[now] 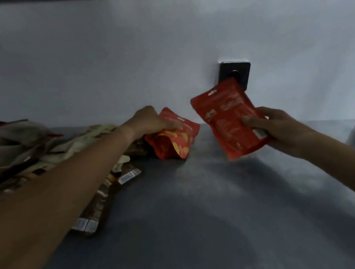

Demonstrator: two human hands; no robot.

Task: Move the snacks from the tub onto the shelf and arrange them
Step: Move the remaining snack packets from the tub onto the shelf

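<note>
Snack pouches going onto the shelf (204, 199), one red pouch in each of my hands

My left hand (147, 121) grips a red pouch (173, 141) resting on the shelf just beside the brown packets (103, 197), probably to extend that row; my right hand (285, 128) holds a second red pouch (229, 120) lifted clear, likely awaiting its slot

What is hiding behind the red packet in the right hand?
Behind the flat red foil packet held by the right hand is a dark square wall socket on the white wall. The packet covers the socket's lower part.
</note>
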